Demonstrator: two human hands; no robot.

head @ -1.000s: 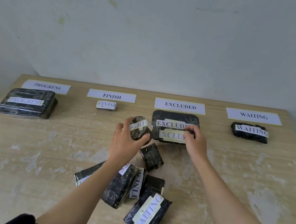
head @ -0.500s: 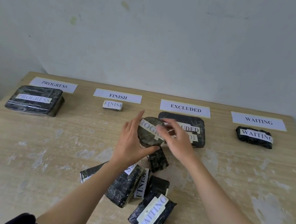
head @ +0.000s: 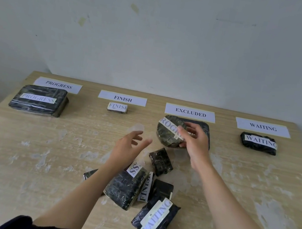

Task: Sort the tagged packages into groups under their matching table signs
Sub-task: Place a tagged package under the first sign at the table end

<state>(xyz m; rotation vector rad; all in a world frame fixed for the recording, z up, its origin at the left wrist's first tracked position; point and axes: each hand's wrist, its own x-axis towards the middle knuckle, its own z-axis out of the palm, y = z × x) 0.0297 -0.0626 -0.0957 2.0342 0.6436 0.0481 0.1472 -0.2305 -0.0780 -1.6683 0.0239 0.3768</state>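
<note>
black-wrapped round package (head: 169, 131) tagged progress is gripped by the right hand (head: 193, 141) above the table (head: 27, 146). left hand (head: 129, 146) is held open, empty.

You face a pale, off-white wall (head: 156, 38) that fills the upper half of the view. It carries a few small stains: a yellowish patch on the left and another higher up near the middle, plus a faint dark scuff line toward the upper right. The light on it is soft and even, dimmer toward the left corner. Below it, your tabletop (head: 25, 155) is light wood-grain laminate, worn in many places to whitish, scraped patches, with its far edge set against the wall.
</note>
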